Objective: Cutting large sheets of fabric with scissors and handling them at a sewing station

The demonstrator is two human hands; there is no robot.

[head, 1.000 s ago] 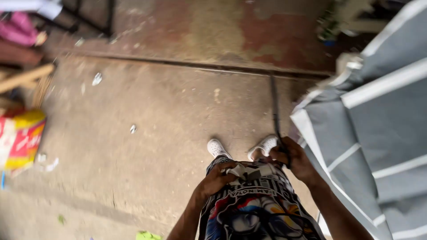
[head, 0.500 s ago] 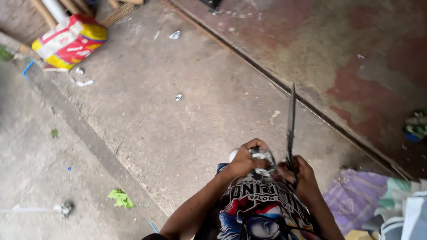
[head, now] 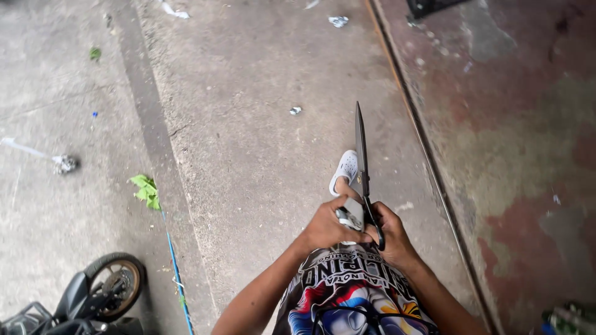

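Observation:
Both hands are held together in front of my printed shirt. My right hand grips the dark handles of a pair of long black scissors, blades closed and pointing away from me over the concrete floor. Beside them, my left hand is closed around a small grey and white object that I cannot identify. It touches the scissors near the pivot. One white shoe shows just beyond the hands.
A parked motorcycle's wheel is at the bottom left, with a thin blue line and a green leaf near it. A metal rail runs along the floor on the right. Scraps of litter lie about.
The view has swung across the floor: the grey fabric panels and the yellow and red sack have left the frame, and the motorcycle has come in. My hands stay together on the scissors.

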